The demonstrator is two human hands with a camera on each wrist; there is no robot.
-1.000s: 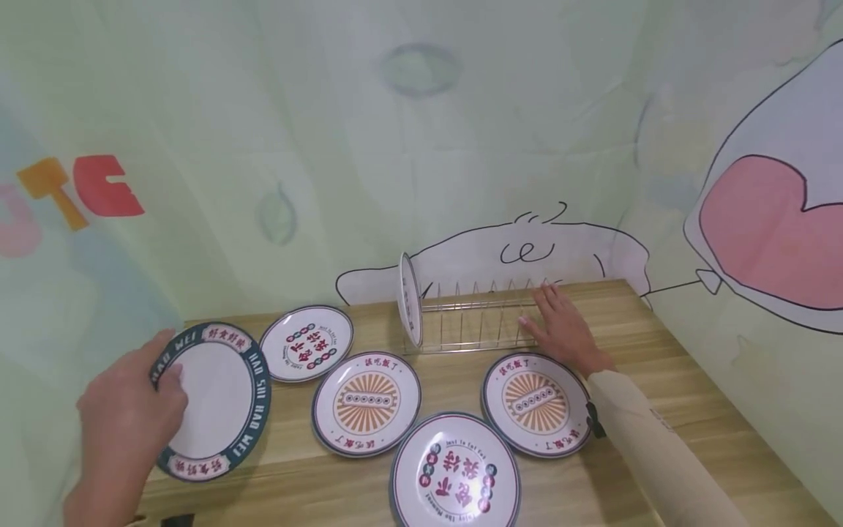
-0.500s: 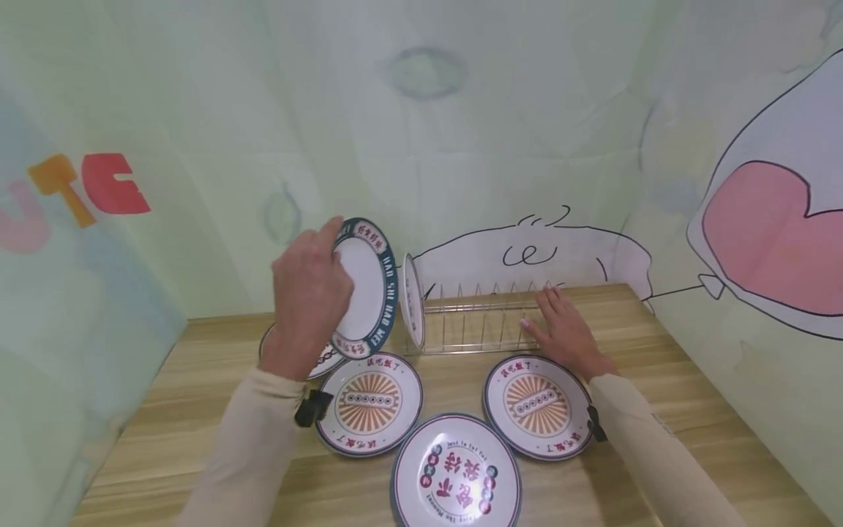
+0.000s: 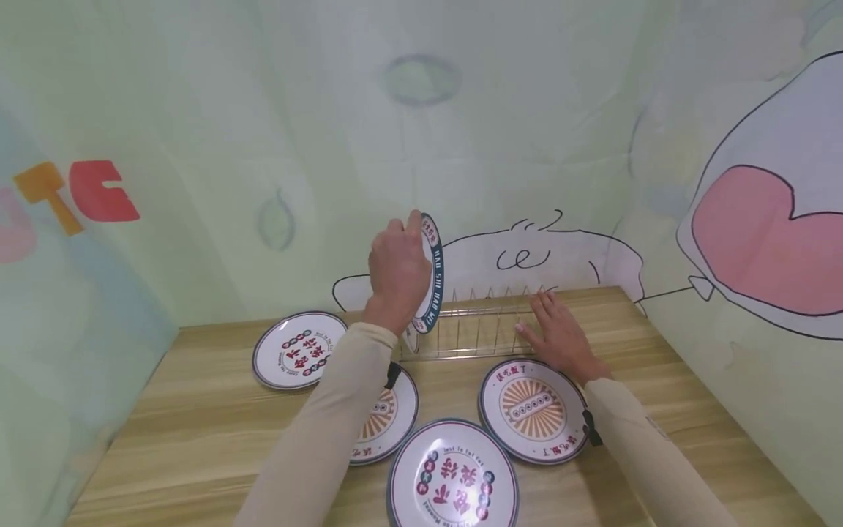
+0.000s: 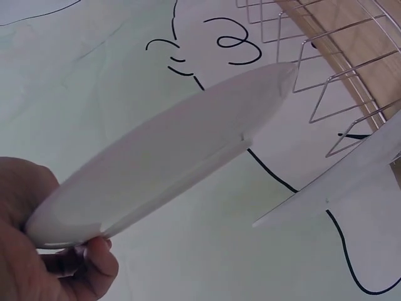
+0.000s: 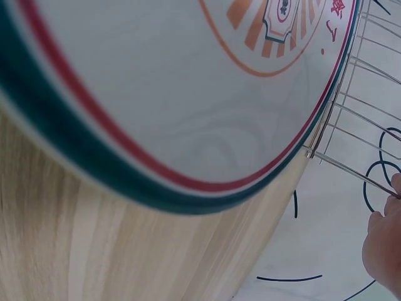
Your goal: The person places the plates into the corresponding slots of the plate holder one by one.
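Observation:
My left hand [image 3: 398,271] pinches the edge of a white plate [image 3: 435,278] with a dark teal lettered rim. The plate stands nearly on edge over the left end of a wire dish rack [image 3: 461,356]. Seen from the left wrist, the pale plate [image 4: 156,157] is clear of the rack wires. Another plate [image 3: 411,339] stands in the rack's leftmost slot, mostly hidden behind my left hand and the held plate. My right hand [image 3: 561,333] rests with fairly straight fingers at the rack's right end; in its wrist view fingertips touch the end wire.
A plate with red characters [image 3: 290,355] lies at the left. Two sunburst plates [image 3: 398,399] [image 3: 533,410] lie in front of the rack, the left one partly under my sleeve. A further red-character plate [image 3: 454,476] lies nearest. A printed cloth wall [image 3: 296,146] stands behind the wooden table [image 3: 165,424].
My left hand has carried the teal-rimmed plate from the left side up and right to the rack, turning it closer to edge-on. My right hand has stayed at the rack's right end.

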